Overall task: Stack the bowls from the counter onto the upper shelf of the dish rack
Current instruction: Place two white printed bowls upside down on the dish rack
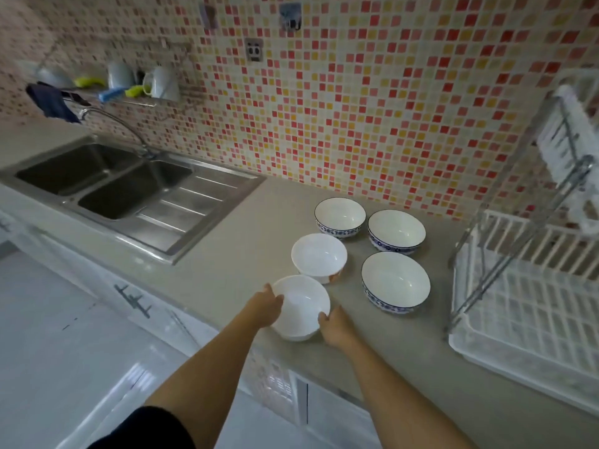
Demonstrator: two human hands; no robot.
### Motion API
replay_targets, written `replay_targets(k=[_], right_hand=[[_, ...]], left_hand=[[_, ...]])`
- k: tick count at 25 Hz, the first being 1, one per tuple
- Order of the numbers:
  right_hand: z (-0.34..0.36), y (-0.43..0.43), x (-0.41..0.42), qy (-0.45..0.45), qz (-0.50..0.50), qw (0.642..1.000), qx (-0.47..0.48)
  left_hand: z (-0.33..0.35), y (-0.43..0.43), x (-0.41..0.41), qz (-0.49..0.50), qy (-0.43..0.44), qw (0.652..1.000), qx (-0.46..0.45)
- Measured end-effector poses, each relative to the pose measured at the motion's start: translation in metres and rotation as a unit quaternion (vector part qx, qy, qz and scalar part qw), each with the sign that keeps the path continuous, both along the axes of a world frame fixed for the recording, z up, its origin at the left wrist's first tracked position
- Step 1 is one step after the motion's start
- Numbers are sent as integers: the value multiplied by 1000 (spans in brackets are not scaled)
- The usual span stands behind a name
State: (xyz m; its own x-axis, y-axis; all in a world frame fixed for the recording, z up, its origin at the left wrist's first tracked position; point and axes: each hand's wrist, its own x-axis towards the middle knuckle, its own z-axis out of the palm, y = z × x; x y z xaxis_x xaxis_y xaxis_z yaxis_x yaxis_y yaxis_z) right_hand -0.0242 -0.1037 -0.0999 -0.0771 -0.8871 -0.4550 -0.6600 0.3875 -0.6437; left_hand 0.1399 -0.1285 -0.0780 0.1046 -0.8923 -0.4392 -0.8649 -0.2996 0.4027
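Several bowls stand on the grey counter (246, 228). The nearest, a plain white bowl (301, 307), is held from both sides: my left hand (267, 307) grips its left rim and my right hand (334, 325) presses its right side. Behind it sits a second white bowl (319, 256). Three blue-patterned bowls stand to the right: a near one (395, 281) and two far ones (339, 216), (396, 231). The white dish rack (531, 306) stands at the right, and its upper shelf (570, 147) is blurred at the frame edge.
A steel double sink (107, 186) with a drainboard and tap lies to the left. A wall shelf (129, 92) holds cups and sponges above it. A mosaic-tiled wall backs the counter. The counter's front edge runs just below my hands, with white cabinets beneath.
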Motion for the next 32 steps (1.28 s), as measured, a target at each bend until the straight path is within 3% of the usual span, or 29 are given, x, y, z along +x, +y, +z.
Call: replay_targets(k=[2, 7, 13, 17, 19, 23, 27, 29, 32], right_hand=[[1, 2, 7, -14, -3, 1000, -4], [45, 3, 18, -70, -29, 990, -122], [160, 1, -3, -72, -114, 921, -364], [255, 5, -69, -72, -130, 865, -479], [303, 21, -111, -51, -114, 831, -541], [349, 48, -176, 65, -89, 787, -608], [361, 57, -247, 234, -56, 699, -673], [362, 60, -285, 225, -1, 705, -672], [360, 62, -334, 142, 73, 761, -629]], left_hand=[[-7, 6, -2, 48, 63, 997, -19], [41, 8, -7, 103, 55, 975, -191], [176, -2, -54, 139, 151, 879, -431], [259, 6, -105, 35, 339, 781, -523], [299, 18, -133, -33, 391, 745, -540], [360, 37, -182, -205, 339, 712, -579], [385, 26, -239, -370, 201, 724, -546], [384, 16, -262, -414, 189, 711, -536], [375, 2, -296, -443, 205, 698, -524]])
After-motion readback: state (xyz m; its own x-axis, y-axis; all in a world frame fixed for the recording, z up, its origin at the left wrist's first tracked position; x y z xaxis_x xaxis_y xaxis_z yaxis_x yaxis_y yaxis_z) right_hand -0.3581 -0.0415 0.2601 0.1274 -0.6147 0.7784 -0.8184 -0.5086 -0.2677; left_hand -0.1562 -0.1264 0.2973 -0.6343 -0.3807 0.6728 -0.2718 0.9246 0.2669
